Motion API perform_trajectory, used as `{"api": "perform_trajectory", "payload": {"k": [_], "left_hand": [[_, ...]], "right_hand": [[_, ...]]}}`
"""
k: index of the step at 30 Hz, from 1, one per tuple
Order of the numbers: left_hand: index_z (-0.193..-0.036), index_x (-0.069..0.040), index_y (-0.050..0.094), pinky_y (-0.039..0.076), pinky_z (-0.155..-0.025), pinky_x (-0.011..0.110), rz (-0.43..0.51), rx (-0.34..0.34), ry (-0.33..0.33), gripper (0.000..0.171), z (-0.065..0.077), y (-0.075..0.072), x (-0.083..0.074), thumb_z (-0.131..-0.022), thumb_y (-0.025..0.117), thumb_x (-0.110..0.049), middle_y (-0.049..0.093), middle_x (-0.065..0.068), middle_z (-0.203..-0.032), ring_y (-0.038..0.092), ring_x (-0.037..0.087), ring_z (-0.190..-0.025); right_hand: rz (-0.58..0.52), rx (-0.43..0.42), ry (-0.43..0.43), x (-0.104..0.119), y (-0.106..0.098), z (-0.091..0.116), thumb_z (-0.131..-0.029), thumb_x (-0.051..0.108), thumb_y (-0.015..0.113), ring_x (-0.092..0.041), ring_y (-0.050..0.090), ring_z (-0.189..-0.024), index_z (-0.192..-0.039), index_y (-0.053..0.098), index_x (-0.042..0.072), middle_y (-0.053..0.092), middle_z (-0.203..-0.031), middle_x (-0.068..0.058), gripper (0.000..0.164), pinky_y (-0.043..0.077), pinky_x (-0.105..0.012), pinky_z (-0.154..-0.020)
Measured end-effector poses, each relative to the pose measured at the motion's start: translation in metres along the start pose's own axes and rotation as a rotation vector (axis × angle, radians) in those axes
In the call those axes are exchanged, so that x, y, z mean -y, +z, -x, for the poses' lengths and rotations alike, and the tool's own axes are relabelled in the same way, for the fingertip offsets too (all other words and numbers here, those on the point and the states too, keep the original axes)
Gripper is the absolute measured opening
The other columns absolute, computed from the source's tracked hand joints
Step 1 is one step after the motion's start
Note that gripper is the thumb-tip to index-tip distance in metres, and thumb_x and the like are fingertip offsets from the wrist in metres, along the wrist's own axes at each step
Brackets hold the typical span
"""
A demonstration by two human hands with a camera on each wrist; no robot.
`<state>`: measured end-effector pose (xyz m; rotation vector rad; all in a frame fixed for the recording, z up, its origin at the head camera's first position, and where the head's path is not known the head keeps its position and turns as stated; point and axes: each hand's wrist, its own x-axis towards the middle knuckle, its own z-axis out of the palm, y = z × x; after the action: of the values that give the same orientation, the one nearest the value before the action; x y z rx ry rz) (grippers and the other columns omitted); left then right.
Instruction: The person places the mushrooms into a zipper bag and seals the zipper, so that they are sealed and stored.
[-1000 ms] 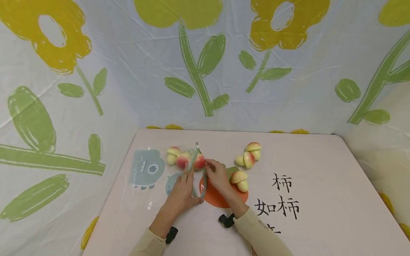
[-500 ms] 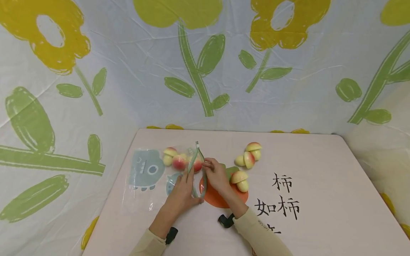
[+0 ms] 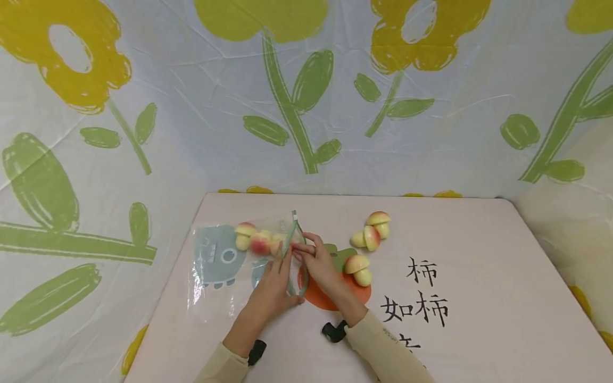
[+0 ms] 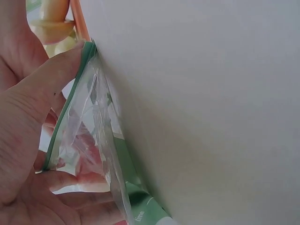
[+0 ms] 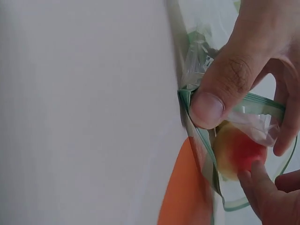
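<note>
A clear zip bag (image 3: 210, 298) with a green-edged mouth lies at the left of the table, holding several toy mushrooms (image 3: 261, 244) with yellow stems and reddish caps. My left hand (image 3: 270, 290) holds the mouth apart, thumb on one corner and fingers along the other edge. Through that mouth my right hand (image 3: 325, 268) reaches with fingers extended. In the right wrist view its fingertips touch the red cap of one mushroom (image 5: 240, 151). Three more mushrooms lie outside: two close together (image 3: 378, 223) at the back and one (image 3: 358, 270) right of my right hand.
The pale table (image 3: 479, 255) carries a printed orange persimmon (image 3: 325, 295), blue cartoon figures seen through the bag, and black characters (image 3: 421, 271) at the right. A flower-patterned cloth (image 3: 412, 154) stands behind and at the sides.
The mushrooms in the bag have shifted left, deeper inside. My right hand's fingers have followed leftward into the mouth. The left hand has kept its place.
</note>
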<state>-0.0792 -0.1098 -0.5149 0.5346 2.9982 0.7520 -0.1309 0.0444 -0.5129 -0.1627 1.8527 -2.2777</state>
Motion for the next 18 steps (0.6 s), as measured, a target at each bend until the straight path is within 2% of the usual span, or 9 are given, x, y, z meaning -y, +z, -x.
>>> {"api": "perform_trajectory", "payload": {"k": [3, 5, 14, 18], "left_hand": [[-0.16, -0.003, 0.012, 0.04, -0.103, 0.057, 0.002, 0.011, -0.001, 0.13, 0.0, 0.001, 0.0, -0.066, 0.095, -0.035, 0.004, 0.02, -0.165, 0.038, 0.061, -0.129], [-0.16, -0.003, 0.012, 0.04, -0.103, 0.057, 0.01, 0.016, -0.008, 0.13, -0.001, 0.001, 0.0, -0.066, 0.095, -0.035, 0.004, 0.02, -0.165, 0.038, 0.061, -0.13], [-0.16, -0.003, 0.013, 0.044, -0.101, 0.056, 0.028, 0.016, -0.019, 0.128, -0.001, 0.0, 0.0, -0.067, 0.095, -0.034, 0.003, 0.02, -0.165, 0.037, 0.061, -0.13], [-0.16, -0.003, 0.013, 0.043, -0.101, 0.055, 0.03, 0.021, -0.028, 0.128, -0.001, -0.001, -0.001, -0.066, 0.095, -0.034, 0.003, 0.019, -0.166, 0.036, 0.06, -0.131]], "right_hand": [[-0.06, 0.005, 0.013, 0.0, -0.001, 0.001, -0.097, -0.016, 0.04, -0.044, 0.055, -0.124, -0.147, 0.03, -0.009, 0.054, -0.132, -0.035, 0.051, 0.045, -0.045, -0.102], [-0.05, 0.002, 0.012, 0.001, -0.004, 0.002, -0.098, -0.014, 0.042, -0.045, 0.053, -0.125, -0.147, 0.032, -0.008, 0.053, -0.133, -0.035, 0.05, 0.045, -0.047, -0.101], [0.131, 0.066, -0.093, 0.031, -0.026, 0.015, -0.105, 0.002, 0.047, -0.04, 0.051, -0.127, -0.148, 0.039, 0.006, 0.05, -0.139, -0.029, 0.044, 0.044, -0.054, -0.101], [0.18, 0.058, -0.124, 0.043, -0.035, 0.022, -0.105, 0.007, 0.052, -0.035, 0.054, -0.124, -0.147, 0.041, 0.008, 0.055, -0.135, -0.022, 0.044, 0.046, -0.049, -0.1]]}}
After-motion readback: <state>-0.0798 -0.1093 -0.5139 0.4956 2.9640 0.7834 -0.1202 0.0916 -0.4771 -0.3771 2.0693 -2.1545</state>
